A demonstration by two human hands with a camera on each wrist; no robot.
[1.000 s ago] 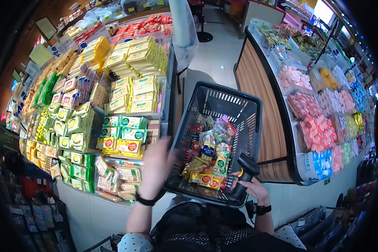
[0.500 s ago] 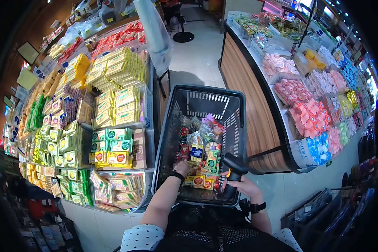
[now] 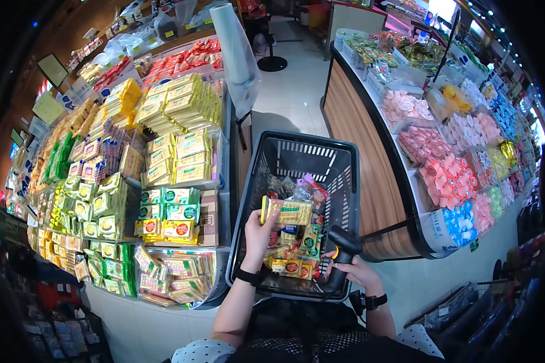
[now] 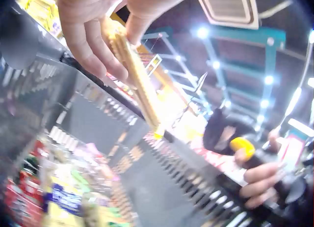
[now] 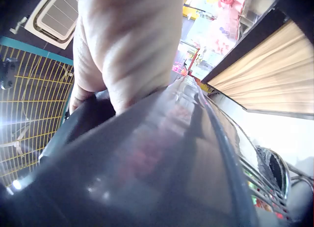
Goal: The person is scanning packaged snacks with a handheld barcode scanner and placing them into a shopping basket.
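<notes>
Pinched between thumb and fingers of the left hand [image 3: 260,233] is a yellow biscuit pack [image 3: 294,212], raised over the dark shopping basket [image 3: 243,199]. The left wrist view shows this pack [image 4: 135,72] edge-on in the left hand [image 4: 98,36]. Around the grip of a black handheld scanner [image 3: 345,244] curl the fingers of the right hand [image 3: 360,272], at the basket's near right corner. In the right wrist view the right hand [image 5: 130,40] is close up, its fingertips partly hidden. Yellow packs [image 3: 286,267] and other colourful snack packs lie in the basket.
On the left, a display stand holds green packs [image 3: 181,196], stacked biscuit packs [image 3: 191,154] and other snacks. A wood-panelled counter [image 3: 360,145] with pink packs [image 3: 447,179] stands on the right. A plastic bag roll [image 3: 233,54] stands beyond the basket, beside the tiled floor [image 3: 293,91].
The left hand moved from the left display side down into the basket, then rose with the biscuit pack. The right hand keeps hold of the scanner.
</notes>
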